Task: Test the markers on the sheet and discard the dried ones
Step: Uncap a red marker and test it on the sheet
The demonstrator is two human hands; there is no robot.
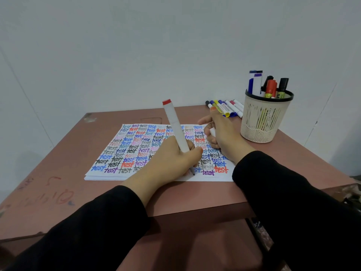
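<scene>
A white sheet [125, 151] covered in rows of the word "test" in several colours lies on the table. My left hand [173, 159] grips a white marker [175, 124] with a red end, its tip touching the sheet's near edge. My right hand [220, 133] rests on the sheet's right part, fingers curled round a small white piece [212, 132], apparently the marker's cap. Several markers [226, 107] lie in a row at the table's back.
A beige mesh cup [261, 122] with a black rim holds several upright markers at the back right. The reddish-brown table [78, 184] bears scribbles at the front left. A pale wall stands behind. The table's edges are close on the right and front.
</scene>
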